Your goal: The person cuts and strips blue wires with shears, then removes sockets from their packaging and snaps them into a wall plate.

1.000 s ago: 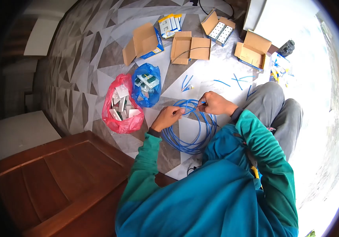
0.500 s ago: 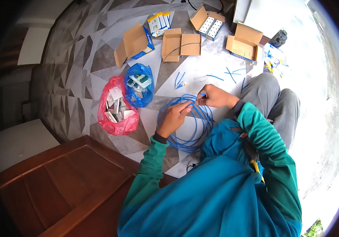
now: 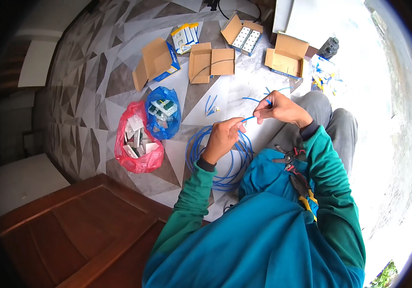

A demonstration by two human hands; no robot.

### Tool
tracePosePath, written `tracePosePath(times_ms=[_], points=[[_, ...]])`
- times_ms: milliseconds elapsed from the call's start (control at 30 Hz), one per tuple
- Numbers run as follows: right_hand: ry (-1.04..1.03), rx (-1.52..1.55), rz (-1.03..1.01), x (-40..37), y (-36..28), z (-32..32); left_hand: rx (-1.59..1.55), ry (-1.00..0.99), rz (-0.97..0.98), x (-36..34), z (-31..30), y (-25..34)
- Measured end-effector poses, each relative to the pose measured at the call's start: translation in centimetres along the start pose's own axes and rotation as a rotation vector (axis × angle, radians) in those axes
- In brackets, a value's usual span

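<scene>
A short stretch of blue cable [image 3: 249, 118] runs between my two hands, in front of my lap. My left hand [image 3: 222, 140] pinches it from the left, fingers closed and palm turned down. On the other side my right hand [image 3: 283, 110] grips the same cable between thumb and fingers. Below my left hand lies a loose coil of blue cable [image 3: 192, 152] on the floor, partly covered by that hand. Several short cut pieces of blue cable [image 3: 210, 102] lie beyond my hands.
A blue bag [image 3: 177, 117] and a red bag [image 3: 154, 162] hold white parts at left. Open cardboard boxes [image 3: 287, 64] line the far side. Red-handled pliers [image 3: 290, 157] and a yellow-handled tool [image 3: 306, 201] rest by my lap. A brown wooden panel [image 3: 71, 230] stands at lower left.
Both hands have moved right and away from the coil, with the right hand higher. The gap between them has widened, showing the cable. Tools by my lap have come into view.
</scene>
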State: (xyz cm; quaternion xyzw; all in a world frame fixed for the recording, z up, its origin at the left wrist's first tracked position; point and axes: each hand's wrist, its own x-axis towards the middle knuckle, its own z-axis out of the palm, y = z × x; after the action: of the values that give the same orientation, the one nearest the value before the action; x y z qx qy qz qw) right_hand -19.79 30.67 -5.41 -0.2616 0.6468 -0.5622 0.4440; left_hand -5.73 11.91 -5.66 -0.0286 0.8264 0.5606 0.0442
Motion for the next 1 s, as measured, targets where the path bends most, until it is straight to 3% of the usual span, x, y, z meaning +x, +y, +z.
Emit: tracePosePath(times_ms=[33, 100, 167, 233, 333, 600, 700, 767, 1000], points=[[0.006, 0.000, 0.001, -0.4, 0.0, -0.2, -0.026, -0.024, -0.003, -0.1, -0.1, 0.0], [0.028, -0.293, 0.106, -1.2, -0.6, -0.8, -0.054, -0.086, 0.014, -0.2, -0.4, 0.3], [0.025, -0.260, 0.096, -2.1, -1.3, -1.0, -0.082, -0.144, 0.022, -0.6, -0.3, 0.5], [-0.070, 0.010, -0.075, -2.4, 0.0, -1.5, -0.239, -0.189, 0.040, -0.9, 0.0, 0.4], [-0.037, 0.034, -0.112, -2.5, 1.0, -1.1, -0.241, -0.169, -0.123, -0.7, -0.3, 0.3], [0.149, -0.256, -0.077, -3.0, -1.2, -0.8, -0.158, -0.034, -0.039, 0.1, 0.9, 1.4], [0.234, -0.315, -0.196, -3.1, -1.9, -1.1, -0.150, -0.015, -0.071, 0.5, 0.8, 1.9], [0.247, -0.467, -0.464, -3.4, -2.1, -1.4, -0.210, -0.047, -0.131, 0.4, 0.6, 2.1], [0.205, -0.650, -0.545, -4.7, -3.8, -1.2, -0.517, -0.209, -0.268, 0.0, 0.1, 3.0]])
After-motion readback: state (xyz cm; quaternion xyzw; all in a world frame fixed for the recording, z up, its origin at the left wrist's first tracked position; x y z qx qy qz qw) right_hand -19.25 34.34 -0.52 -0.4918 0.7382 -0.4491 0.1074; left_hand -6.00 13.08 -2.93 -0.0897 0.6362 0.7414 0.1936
